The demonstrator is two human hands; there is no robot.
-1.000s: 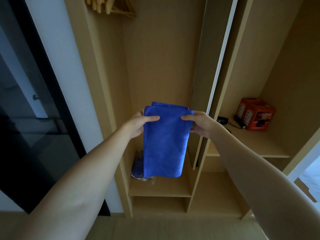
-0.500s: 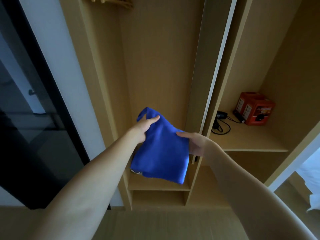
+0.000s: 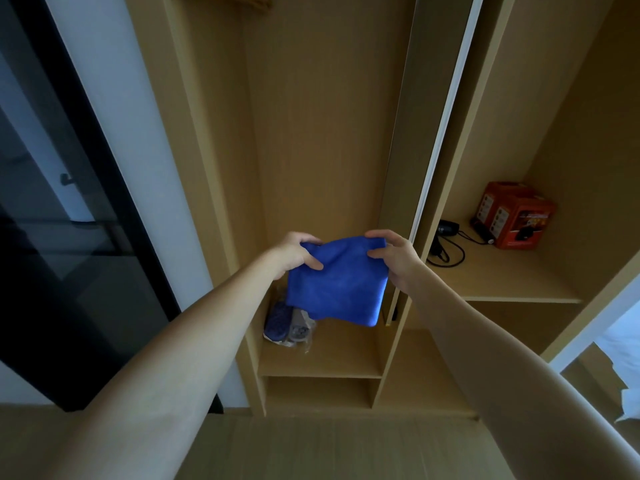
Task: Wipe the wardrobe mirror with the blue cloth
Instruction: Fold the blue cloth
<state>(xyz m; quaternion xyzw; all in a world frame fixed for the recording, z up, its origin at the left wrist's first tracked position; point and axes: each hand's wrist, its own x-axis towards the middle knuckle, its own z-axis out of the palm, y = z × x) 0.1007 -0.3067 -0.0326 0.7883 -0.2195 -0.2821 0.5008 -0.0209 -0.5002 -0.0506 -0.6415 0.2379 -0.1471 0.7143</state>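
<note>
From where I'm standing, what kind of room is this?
Most likely a bedroom or hotel room, facing an open built-in wardrobe. Wooden hangers show at the top, a red box sits on a side shelf, and white bedding shows at far right. Both hands hold a blue cloth.

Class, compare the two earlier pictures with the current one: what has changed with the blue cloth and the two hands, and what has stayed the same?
The blue cloth, which hung long a second ago, is now gathered into a shorter, folded bundle. The left hand and right hand have regripped it along its top edge; neither has let go. The red box and black cable on the right shelf, and the packet on the low shelf, are unmoved.
</note>
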